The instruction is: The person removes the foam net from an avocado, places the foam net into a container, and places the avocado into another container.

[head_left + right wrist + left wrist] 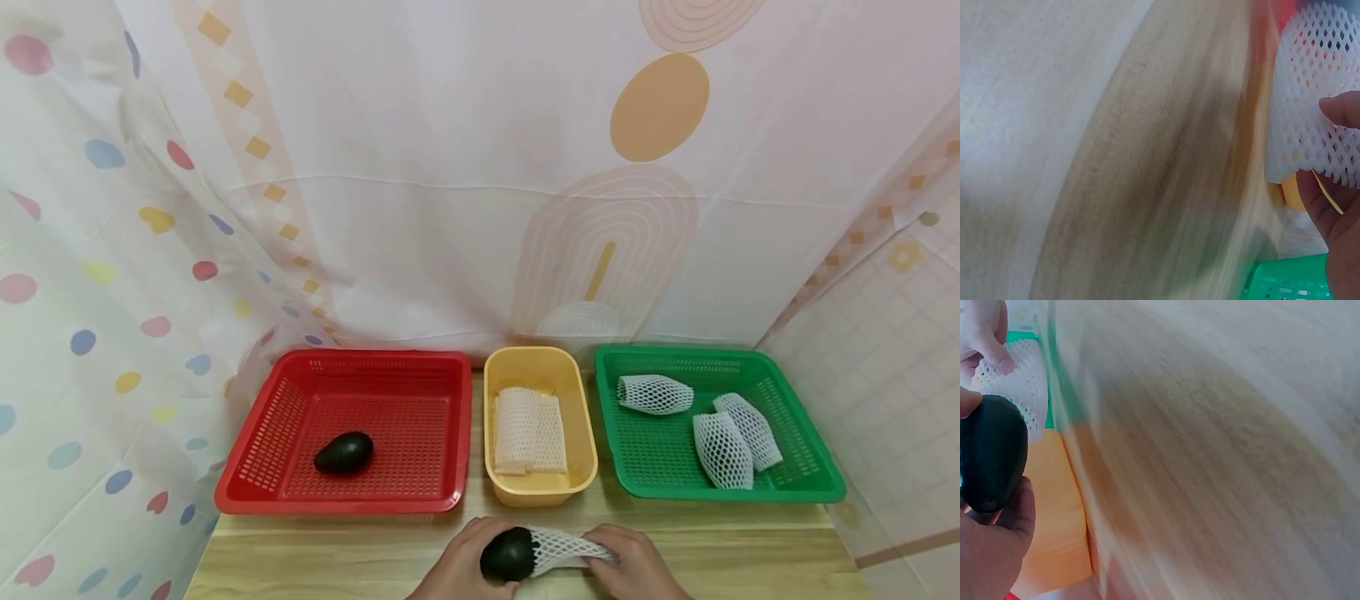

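Note:
Near the table's front edge, my left hand point(467, 560) grips a dark avocado point(507, 557), thumb and fingers on its sides in the left wrist view. A white foam net sleeve point(561, 550) meets the avocado's right end; how far it reaches over the fruit is hard to tell. My right hand point(632, 560) pinches the sleeve's other end, with the thumb point(1341, 109) on one side and fingers underneath. Another avocado point(345, 452) lies in the red basket point(247, 492). Flat foam sleeves point(528, 429) are stacked inside the yellow bin point(540, 497).
On the right, a green basket point(720, 493) holds several net-wrapped pieces point(655, 394). The red basket, yellow bin and green basket stand in a row across the wooden table point(300, 558). Behind them hangs a patterned curtain point(420, 250), and similar cloth hangs at both sides.

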Available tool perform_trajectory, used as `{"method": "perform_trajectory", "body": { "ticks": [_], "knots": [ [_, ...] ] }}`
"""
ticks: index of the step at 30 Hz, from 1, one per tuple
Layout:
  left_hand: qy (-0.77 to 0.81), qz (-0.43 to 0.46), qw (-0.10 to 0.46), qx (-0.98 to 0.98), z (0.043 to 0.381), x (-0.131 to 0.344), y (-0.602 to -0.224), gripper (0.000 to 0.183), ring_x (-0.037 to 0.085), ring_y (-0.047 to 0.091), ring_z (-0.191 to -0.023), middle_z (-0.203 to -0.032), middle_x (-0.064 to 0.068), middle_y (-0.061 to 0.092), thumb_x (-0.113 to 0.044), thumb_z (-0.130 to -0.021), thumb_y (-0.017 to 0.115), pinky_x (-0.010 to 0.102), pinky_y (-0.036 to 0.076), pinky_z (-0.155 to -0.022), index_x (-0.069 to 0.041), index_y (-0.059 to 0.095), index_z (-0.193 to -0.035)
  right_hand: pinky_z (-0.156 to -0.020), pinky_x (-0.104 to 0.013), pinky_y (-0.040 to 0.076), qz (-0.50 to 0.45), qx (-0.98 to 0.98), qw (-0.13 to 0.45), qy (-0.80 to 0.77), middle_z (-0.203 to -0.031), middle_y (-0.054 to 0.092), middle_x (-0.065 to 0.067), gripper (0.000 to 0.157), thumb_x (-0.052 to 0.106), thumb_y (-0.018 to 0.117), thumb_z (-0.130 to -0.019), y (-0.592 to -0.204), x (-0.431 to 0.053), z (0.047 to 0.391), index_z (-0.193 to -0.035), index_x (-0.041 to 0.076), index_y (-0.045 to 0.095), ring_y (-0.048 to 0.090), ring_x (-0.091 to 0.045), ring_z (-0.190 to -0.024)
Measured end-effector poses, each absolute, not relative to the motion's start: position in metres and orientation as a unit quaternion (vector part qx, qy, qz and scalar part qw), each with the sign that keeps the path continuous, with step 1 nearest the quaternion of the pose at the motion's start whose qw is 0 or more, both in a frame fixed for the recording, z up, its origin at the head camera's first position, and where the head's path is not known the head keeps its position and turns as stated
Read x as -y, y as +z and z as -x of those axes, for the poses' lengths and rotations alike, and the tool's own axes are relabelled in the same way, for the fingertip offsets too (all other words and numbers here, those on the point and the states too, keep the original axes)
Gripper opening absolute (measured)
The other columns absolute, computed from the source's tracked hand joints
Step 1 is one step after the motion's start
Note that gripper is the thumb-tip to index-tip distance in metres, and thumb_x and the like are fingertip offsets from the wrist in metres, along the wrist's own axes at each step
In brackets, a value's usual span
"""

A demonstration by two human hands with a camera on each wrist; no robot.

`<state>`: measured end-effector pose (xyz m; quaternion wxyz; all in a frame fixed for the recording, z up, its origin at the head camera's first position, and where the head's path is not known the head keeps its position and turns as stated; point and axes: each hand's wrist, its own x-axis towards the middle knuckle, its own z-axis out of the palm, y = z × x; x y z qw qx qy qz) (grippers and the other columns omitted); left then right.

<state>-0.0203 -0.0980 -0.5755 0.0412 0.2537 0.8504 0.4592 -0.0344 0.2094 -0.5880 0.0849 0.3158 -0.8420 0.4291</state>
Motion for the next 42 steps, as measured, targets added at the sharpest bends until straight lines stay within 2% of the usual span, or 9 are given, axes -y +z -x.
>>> {"method": "perform_trajectory", "body": {
  "ticks": [7,14,17,28,34,42],
  "knots": [
    [0.463,-0.255,-0.014,-0.849,0.017,0.1,-0.572,0.069,0.013,0.061,-0.117,-0.128,-0.004,0.066,-0.014,-0.074,0.094,0.033,0.054,-0.096,-0.02,0.064,-0.136,-0.075,-0.014,0.054,-0.311,0.845,0.117,0.419,-0.094,0.075,0.007,0.038,-0.012,0.086,-0.072,-0.583,-0.215,0.034,-0.097,0.015,0.077,0.07,-0.008,-0.083],
    [0.463,-0.286,-0.126,-0.829,0.017,0.102,-0.575,0.082,0.019,0.064,-0.114,-0.127,0.002,0.067,-0.006,-0.06,0.098,0.035,0.058,-0.09,-0.013,0.064,-0.134,-0.075,-0.012,0.052,-0.312,0.836,0.149,0.426,-0.092,0.075,0.004,0.041,-0.014,0.087,-0.068,-0.579,-0.215,0.033,-0.097,0.014,0.076,0.069,-0.007,-0.082],
    [0.46,-0.297,-0.159,-0.821,0.018,0.103,-0.575,0.085,0.02,0.064,-0.113,-0.126,0.003,0.067,-0.005,-0.057,0.098,0.035,0.058,-0.09,-0.013,0.063,-0.134,-0.075,-0.011,0.052,-0.308,0.835,0.156,0.429,-0.093,0.075,0.004,0.043,-0.015,0.088,-0.066,-0.574,-0.215,0.032,-0.096,0.014,0.076,0.069,-0.007,-0.082],
    [0.444,-0.272,-0.157,-0.839,0.017,0.111,-0.558,0.083,0.015,0.061,-0.115,-0.128,-0.003,0.065,-0.008,-0.058,0.099,0.026,0.054,-0.096,-0.015,0.062,-0.133,-0.079,-0.013,0.054,-0.338,0.798,0.182,0.464,-0.097,0.076,-0.005,0.051,-0.02,0.082,-0.062,-0.559,-0.221,0.035,-0.103,0.01,0.075,0.071,-0.014,-0.084],
    [0.438,-0.286,-0.172,-0.835,0.018,0.118,-0.549,0.085,0.018,0.062,-0.117,-0.13,-0.001,0.065,-0.008,-0.059,0.099,0.023,0.051,-0.099,-0.014,0.062,-0.135,-0.08,-0.016,0.055,-0.359,0.769,0.208,0.486,-0.095,0.075,-0.009,0.04,-0.016,0.081,-0.07,-0.551,-0.22,0.041,-0.102,0.006,0.074,0.071,-0.018,-0.081],
    [0.421,-0.298,-0.197,-0.834,0.02,0.13,-0.539,0.086,0.023,0.061,-0.121,-0.133,0.005,0.064,-0.009,-0.063,0.098,0.017,0.043,-0.107,-0.011,0.059,-0.139,-0.078,-0.017,0.056,-0.357,0.745,0.243,0.508,-0.092,0.074,-0.012,0.051,-0.027,0.077,-0.057,-0.538,-0.217,0.048,-0.099,0.001,0.074,0.071,-0.015,-0.082]
  ]
}}
